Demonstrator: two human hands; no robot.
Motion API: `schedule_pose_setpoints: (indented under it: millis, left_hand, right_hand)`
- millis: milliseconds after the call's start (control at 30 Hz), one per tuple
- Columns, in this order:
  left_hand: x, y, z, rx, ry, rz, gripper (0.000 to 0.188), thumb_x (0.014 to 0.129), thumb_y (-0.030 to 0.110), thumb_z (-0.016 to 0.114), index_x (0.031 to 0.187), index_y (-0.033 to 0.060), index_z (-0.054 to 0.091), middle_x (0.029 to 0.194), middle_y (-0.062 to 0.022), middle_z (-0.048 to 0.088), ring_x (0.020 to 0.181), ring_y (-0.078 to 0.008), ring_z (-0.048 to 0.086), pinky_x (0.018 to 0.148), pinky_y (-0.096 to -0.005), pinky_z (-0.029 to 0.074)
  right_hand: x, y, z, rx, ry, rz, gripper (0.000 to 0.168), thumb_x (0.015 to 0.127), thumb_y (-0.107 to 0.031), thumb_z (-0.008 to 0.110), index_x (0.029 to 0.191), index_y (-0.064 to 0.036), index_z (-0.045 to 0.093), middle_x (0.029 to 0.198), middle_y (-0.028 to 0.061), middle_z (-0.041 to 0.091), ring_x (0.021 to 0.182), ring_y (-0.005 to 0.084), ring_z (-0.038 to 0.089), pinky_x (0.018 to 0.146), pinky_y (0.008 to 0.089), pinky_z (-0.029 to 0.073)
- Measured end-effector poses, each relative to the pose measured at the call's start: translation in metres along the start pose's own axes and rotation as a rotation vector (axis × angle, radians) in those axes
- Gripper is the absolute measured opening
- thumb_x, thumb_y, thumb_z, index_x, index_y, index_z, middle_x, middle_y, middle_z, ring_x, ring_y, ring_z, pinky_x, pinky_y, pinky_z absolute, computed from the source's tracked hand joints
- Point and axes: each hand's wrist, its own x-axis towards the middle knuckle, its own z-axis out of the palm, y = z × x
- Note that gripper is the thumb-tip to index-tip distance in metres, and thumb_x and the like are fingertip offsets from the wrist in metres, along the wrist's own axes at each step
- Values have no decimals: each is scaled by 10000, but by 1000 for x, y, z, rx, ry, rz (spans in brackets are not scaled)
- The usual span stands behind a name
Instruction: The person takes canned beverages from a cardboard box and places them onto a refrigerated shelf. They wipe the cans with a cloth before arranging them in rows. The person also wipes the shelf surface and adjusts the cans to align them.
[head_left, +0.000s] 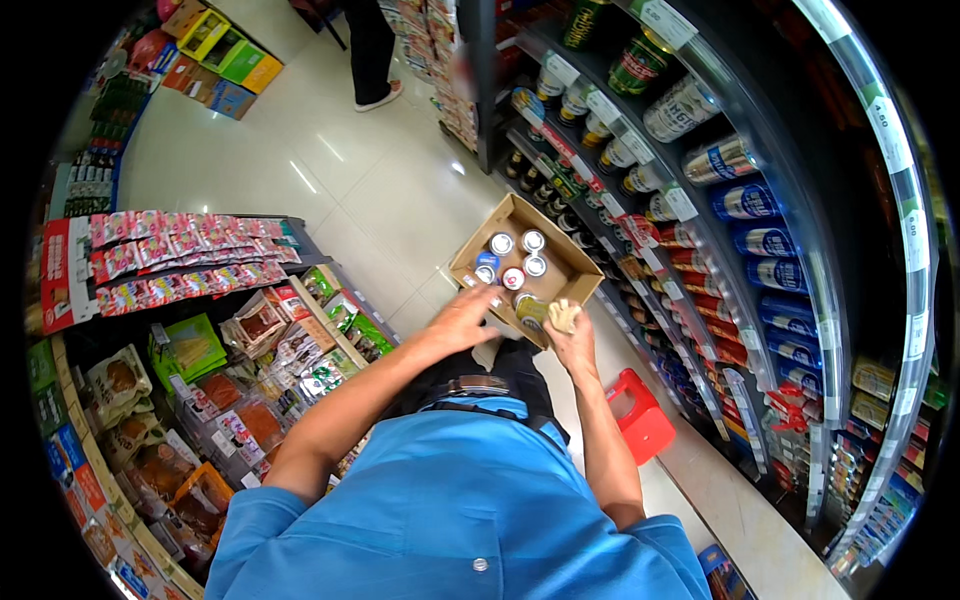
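Observation:
An open cardboard box (577, 289) sits in front of me with several drink cans inside. Silver can tops (502, 243) face up, and a blue can (487, 262) lies near the box's left side. Beside it is a can with a red-and-white top (514, 278). A gold-green can (530, 310) leans tilted at the near end. My right hand (571, 341) grips a crumpled beige cloth (562, 316) at the box's near right corner, close to that can. My left hand (469, 319), slightly blurred, hovers at the near left edge, fingers apart and holding nothing visible.
Shelves of drink cans (757, 244) and bottles rise along my right. A red plastic stool (641, 420) stands by my right forearm. On my left is a display of packaged foods (262, 424). Another person's leg (371, 56) shows on the tiled floor (360, 180) ahead.

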Motion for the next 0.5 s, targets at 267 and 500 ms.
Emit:
schedule_pose_setpoints:
  millis: [267,500]
  left_hand:
    - [-52,-47,-43,-174,-88,-338,580,875,241,755,1366,-19,588,1279,-252,652,1166,-391,650,1003,-448,516]
    - [-86,-74,-63,-142,-37,-428,538,901,259,736,1355,1,605,1204,-235,689,1121,-373,667,972,-426,528]
  right_hand:
    - [99,17,38,-702,-9,0,400,897,-50,600,1297,-46,606,1295,302,539,1148,514,583,975,530,531]
    - [148,90,85,-652,-57,118,383,928,-32,577,1310,-56,599,1349,271,518,1217,497,543,1015,519,521]
